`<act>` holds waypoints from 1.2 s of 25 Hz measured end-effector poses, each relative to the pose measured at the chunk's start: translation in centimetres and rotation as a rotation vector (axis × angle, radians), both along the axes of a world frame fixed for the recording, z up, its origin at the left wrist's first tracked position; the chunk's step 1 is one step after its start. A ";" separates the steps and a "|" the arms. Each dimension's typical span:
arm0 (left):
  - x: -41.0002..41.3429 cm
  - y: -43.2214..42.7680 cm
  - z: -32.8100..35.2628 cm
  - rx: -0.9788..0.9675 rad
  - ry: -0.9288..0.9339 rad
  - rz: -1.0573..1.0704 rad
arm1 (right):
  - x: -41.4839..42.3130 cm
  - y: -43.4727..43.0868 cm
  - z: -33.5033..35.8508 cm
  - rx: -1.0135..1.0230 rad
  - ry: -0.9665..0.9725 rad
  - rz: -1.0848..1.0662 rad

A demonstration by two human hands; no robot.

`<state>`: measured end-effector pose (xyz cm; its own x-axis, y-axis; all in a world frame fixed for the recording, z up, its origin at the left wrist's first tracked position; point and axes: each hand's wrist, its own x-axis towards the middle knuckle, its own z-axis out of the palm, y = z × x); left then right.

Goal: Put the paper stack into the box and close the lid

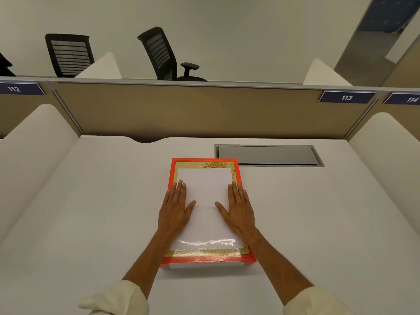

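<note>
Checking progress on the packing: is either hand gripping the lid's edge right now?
No: the left hand and right hand both lie flat, palms down, on the white top of the box.

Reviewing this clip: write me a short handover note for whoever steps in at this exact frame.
Left hand: open, flat, palm down on the paper stack, left side.
Right hand: open, flat on its right side.
The paper stack lies on top of the orange box, which sits mid-desk near the grey cable hatch.
Done: whether the paper is already inside an open box or lying on its closed lid cannot be told.
Left: confirm the paper is inside, then close the lid.
</note>
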<state>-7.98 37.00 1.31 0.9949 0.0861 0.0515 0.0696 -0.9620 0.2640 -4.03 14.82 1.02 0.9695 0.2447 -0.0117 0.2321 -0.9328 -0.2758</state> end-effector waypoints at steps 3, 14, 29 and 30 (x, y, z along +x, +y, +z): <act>-0.2 0.0 -0.6 -0.016 0.038 -0.005 | -0.1 0.0 -0.5 -0.020 0.019 -0.004; -0.2 -0.2 -1.6 -0.003 0.075 0.018 | -0.3 0.3 -1.1 -0.041 0.018 -0.021; -0.2 -0.9 -0.4 0.030 0.088 0.049 | -0.3 -0.1 -0.2 0.013 0.060 -0.018; -0.1 -1.4 0.0 0.003 0.076 0.061 | -0.2 -0.4 0.2 0.028 0.063 -0.014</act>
<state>-8.10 35.59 1.30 0.9889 0.1469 -0.0232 0.1479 -0.9561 0.2530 -4.24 14.37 1.23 0.9704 0.2323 -0.0662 0.2005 -0.9274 -0.3157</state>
